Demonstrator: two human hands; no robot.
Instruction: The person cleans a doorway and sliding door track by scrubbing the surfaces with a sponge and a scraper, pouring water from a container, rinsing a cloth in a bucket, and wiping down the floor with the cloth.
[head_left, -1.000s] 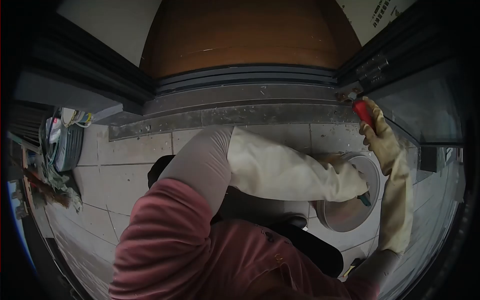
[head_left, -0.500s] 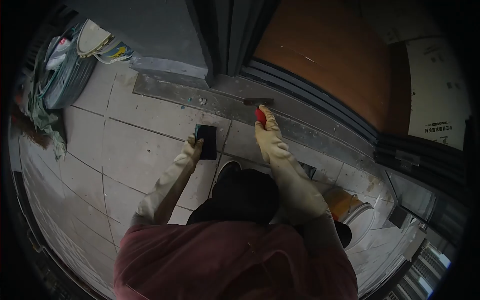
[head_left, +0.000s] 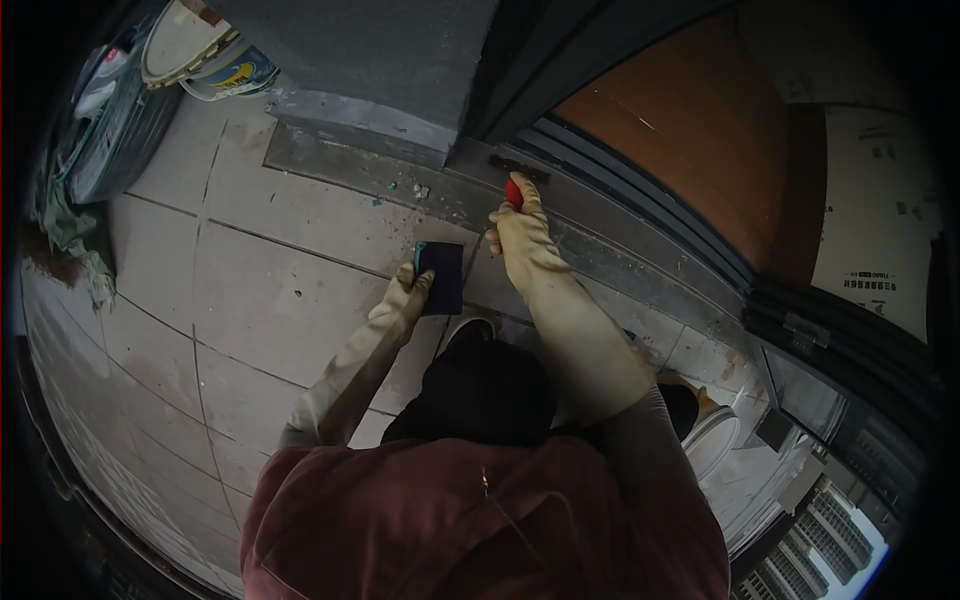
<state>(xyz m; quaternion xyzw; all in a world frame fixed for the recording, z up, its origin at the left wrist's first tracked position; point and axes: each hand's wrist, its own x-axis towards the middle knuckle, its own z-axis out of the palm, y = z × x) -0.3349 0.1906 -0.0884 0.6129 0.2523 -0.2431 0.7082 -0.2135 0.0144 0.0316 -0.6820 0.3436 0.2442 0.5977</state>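
Note:
My right hand (head_left: 521, 228), in a pale glove, is wrapped round the red handle of a scraper (head_left: 513, 192). The scraper's wide dark blade lies over the grey door sill (head_left: 590, 222), close to the door frame; whether it touches the surface is hard to tell. In my left hand (head_left: 403, 295), also gloved, is a dark, flat square piece with a teal edge (head_left: 443, 278), held by its left side above the floor tiles. Small teal and pale crumbs (head_left: 421, 192) lie on the sill strip, left of the scraper.
A grey wall base (head_left: 360, 118) and dark door frame (head_left: 640, 180) border the sill. White buckets stand at upper left (head_left: 232, 75) and lower right (head_left: 712, 440). A bundle with green cloth (head_left: 95, 240) lies at far left. Printed board (head_left: 875, 210) is beyond the doorway.
My right hand has moved the scraper up and slightly left in view, nearer the door frame. My left hand and the square piece sit further right. The whole view has shifted somewhat.

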